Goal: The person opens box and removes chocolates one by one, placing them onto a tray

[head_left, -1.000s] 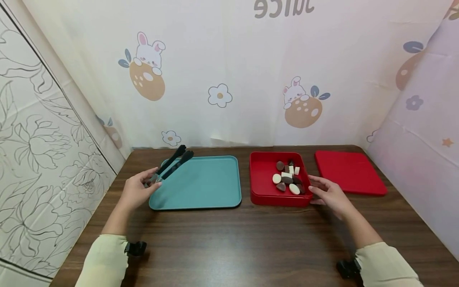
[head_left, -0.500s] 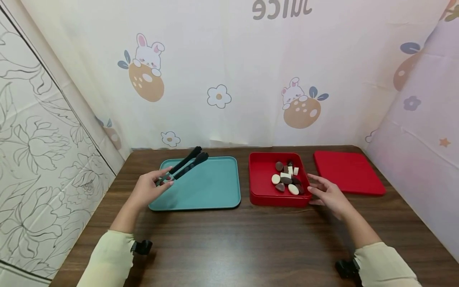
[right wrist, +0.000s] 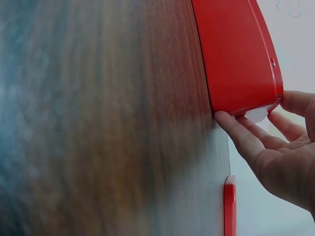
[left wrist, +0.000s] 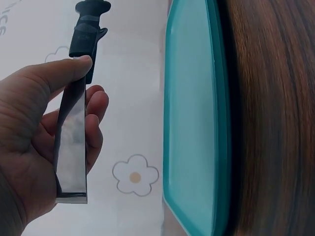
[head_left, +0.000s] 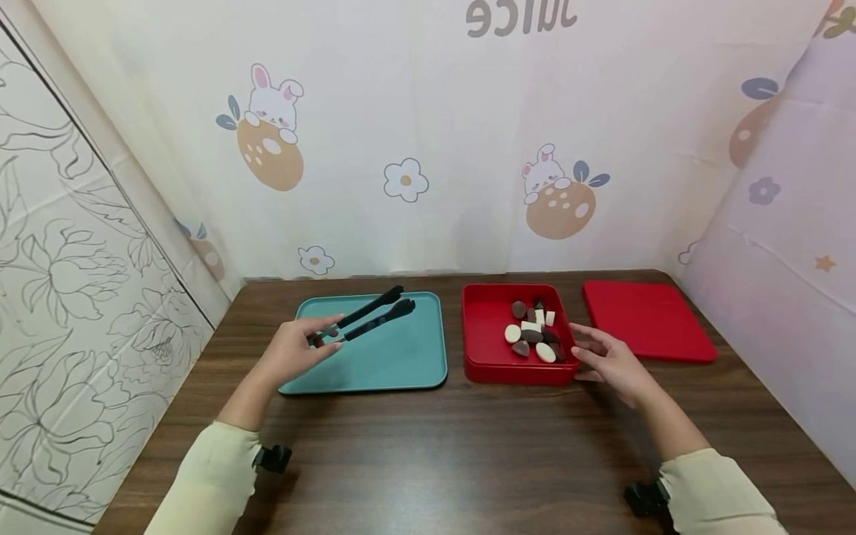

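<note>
My left hand (head_left: pixel 291 355) grips the metal handle of a pair of black-tipped tongs (head_left: pixel 381 318) between thumb and fingers. The tongs are held above a teal tray (head_left: pixel 401 364), their two arms spread and pointing right. In the left wrist view, the shiny metal handle (left wrist: pixel 74 147) lies across the palm. To the right stands a red box (head_left: pixel 483 327) with several brown and white chocolates (head_left: pixel 531 334) in it. My right hand (head_left: pixel 611 362) touches the box's right side with extended fingertips. In the right wrist view, the fingertips (right wrist: pixel 224 118) rest against the box's end wall.
A red lid (head_left: pixel 649 319) lies flat on the dark wooden table (head_left: pixel 428 453), right of the box. A patterned cloth (head_left: pixel 414 111) hangs directly behind the table, and side panels rise at left and right.
My left hand has carried the tongs rightward over the tray, and their tips have swung lower and further right. The right hand stays at the box, which has not moved.
</note>
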